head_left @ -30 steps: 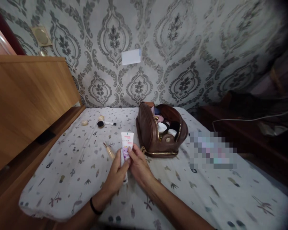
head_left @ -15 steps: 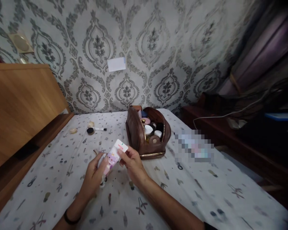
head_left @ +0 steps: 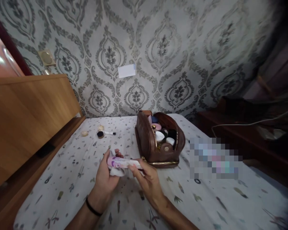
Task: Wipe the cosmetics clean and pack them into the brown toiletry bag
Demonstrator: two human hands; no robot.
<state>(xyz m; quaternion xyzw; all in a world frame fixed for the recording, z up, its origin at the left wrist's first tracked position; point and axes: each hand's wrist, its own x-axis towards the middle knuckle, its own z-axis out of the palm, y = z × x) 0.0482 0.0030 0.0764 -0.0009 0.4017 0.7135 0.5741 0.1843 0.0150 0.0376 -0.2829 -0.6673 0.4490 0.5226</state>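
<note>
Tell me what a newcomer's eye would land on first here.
Probably the open brown leather bag, packed with jars and other small items, on the patterned sheet near the wall. Next, the purple-and-white squeeze tube in front of it, its white end in the right hand and its purple end with a white cloth in the left hand. Behind everything, the grey damask wallpaper fills the background.
</note>
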